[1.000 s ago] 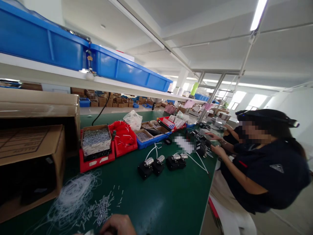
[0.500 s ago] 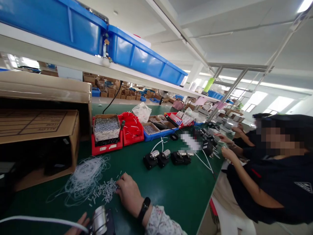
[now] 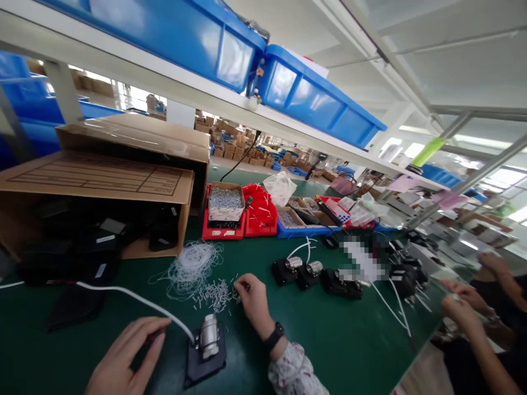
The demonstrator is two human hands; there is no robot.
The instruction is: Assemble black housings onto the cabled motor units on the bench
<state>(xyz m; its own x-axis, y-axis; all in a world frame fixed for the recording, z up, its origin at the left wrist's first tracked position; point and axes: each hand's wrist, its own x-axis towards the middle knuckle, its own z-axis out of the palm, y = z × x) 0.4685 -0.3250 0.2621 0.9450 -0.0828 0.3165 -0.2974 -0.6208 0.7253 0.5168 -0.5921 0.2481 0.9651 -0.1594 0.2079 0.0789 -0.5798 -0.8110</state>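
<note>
My left hand [image 3: 129,356] is beside a black square plate [image 3: 193,365] with a silver metal cylinder fitting [image 3: 209,336] on top. The thumb and fingers are apart, with nothing visibly held. A white cable [image 3: 140,297] runs from the plate's fitting over the left hand to the left. My right hand [image 3: 254,299], with a black wristband, is at the right edge of a pile of small metallic tubular pieces [image 3: 217,295]. Its thumb and forefinger are pinched; what they hold, if anything, is too small to make out. A tangle of thin clear strands [image 3: 193,264] lies behind the pile.
An open cardboard box [image 3: 164,181] with black parts stands left. Red bins [image 3: 224,233] and a blue tray [image 3: 296,231] line the back. Several black units with silver fittings [image 3: 309,274] sit to the right. A shelf with blue crates [image 3: 321,99] hangs above. Co-workers' hands [image 3: 465,307] are far right.
The view has swung left, bringing more of the box and my left hand into sight. My left hand now shows apart from the black plate. My right hand stays at the pile.
</note>
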